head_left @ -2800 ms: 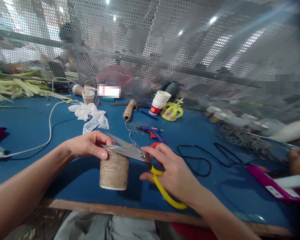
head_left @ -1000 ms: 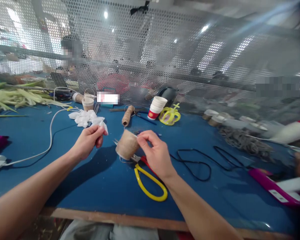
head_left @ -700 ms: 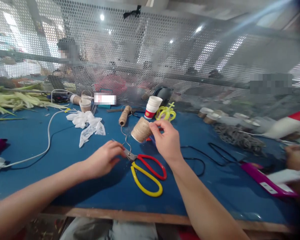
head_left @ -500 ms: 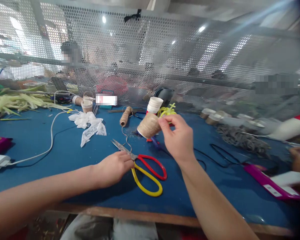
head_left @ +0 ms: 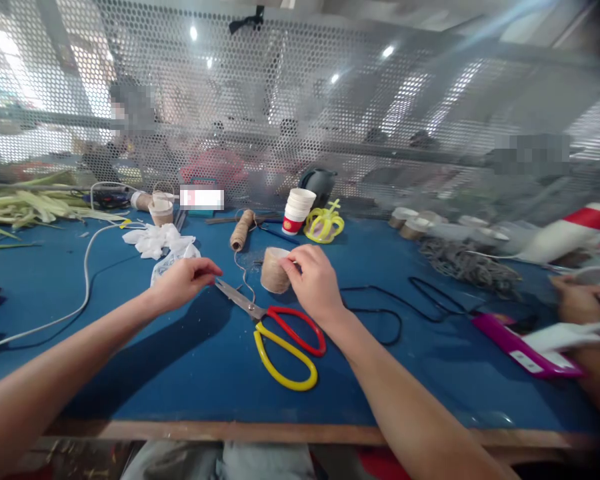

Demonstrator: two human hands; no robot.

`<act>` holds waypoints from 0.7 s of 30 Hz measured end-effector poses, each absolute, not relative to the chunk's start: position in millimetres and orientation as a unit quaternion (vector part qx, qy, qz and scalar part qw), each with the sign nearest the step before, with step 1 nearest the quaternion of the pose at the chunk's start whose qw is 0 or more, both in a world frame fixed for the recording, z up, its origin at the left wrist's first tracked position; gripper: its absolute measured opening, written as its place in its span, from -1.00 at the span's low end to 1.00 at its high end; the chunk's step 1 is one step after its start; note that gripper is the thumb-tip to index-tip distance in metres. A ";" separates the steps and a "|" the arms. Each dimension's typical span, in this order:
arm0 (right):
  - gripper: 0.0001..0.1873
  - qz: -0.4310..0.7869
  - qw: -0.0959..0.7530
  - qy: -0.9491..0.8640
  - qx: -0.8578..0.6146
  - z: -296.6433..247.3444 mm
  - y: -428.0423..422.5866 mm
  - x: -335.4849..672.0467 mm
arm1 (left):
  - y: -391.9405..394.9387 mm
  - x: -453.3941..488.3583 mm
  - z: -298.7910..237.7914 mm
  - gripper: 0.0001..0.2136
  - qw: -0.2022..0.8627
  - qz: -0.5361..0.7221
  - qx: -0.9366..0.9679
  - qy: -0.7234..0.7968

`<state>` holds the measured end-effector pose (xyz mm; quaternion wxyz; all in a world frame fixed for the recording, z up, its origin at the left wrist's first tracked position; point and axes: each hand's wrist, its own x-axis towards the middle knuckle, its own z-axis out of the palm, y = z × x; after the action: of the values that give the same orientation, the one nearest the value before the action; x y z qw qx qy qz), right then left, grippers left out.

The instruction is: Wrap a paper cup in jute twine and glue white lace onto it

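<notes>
- Cup (head_left: 274, 270), twine-wrapped: down from mid-air to table (head_left: 180, 373), 12 o'clock of scissors (head_left: 257, 311).
- Right hand (head_left: 314, 285): fingers curled around cup.
- Left hand (head_left: 183, 283): off scissors, fingertips pinched together; contents unclear.

A blue-topped table (head_left: 55, 280) stands before a perforated metal screen (head_left: 330, 100), ceiling lights glowing through.

My right hand (head_left: 314, 283) hides part of the twine-wrapped cup (head_left: 271, 273); I can't tell whether my left fingers (head_left: 210, 269) pinch anything. A co-worker's hand (head_left: 574, 300) is blurred.
</notes>
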<state>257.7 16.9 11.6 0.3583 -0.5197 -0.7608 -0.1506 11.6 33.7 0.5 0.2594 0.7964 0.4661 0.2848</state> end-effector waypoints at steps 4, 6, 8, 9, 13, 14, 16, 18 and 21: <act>-0.79 -0.152 0.301 -0.774 -0.536 5.4 14.9 256.0 | 34.5 11.2 -8.5 -0.84 0.281 0.277 0.796 0.459; -0.78 -0.150 0.273 -0.781 -0.542 5.4 11.5 256.3 | 33.2 9.7 -11.9 -0.85 0.274 0.278 0.791 0.471; -0.79 -0.145 0.249 -0.789 -0.543 7.5 7.0 256.6 | 31.2 9.6 -14.0 -0.82 0.253 0.279 0.796 0.475; -0.81 -0.142 0.238 -0.792 -0.544 9.7 4.3 256.5 | 30.0 10.8 -14.8 -0.81 0.236 0.278 0.805 0.468; -0.89 -0.141 0.227 -0.791 -0.550 25.6 -12.0 252.0 | 26.4 26.3 -17.8 -0.73 0.146 0.257 0.874 0.385; -0.88 -0.141 0.236 -0.789 -0.550 30.2 -18.2 249.6 | 25.7 31.9 -18.5 -0.71 0.140 0.253 0.882 0.372; -0.88 -0.124 0.244 -0.795 -0.542 36.9 -32.8 244.0 | 24.0 42.9 -19.4 -0.74 0.132 0.236 0.899 0.344; -0.86 -0.076 0.183 -0.814 -0.546 37.0 -48.0 239.1 | 21.9 51.1 -19.0 -0.87 0.132 0.217 0.911 0.324; -0.84 -0.026 0.024 -0.825 -0.564 25.3 -64.2 236.8 | 19.1 54.2 -16.8 -0.86 0.137 0.204 0.916 0.317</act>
<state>236.8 -64.2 25.3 0.0242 -0.5641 -0.8250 -0.0256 54.2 19.1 -16.8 0.1367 0.9159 0.3173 0.2044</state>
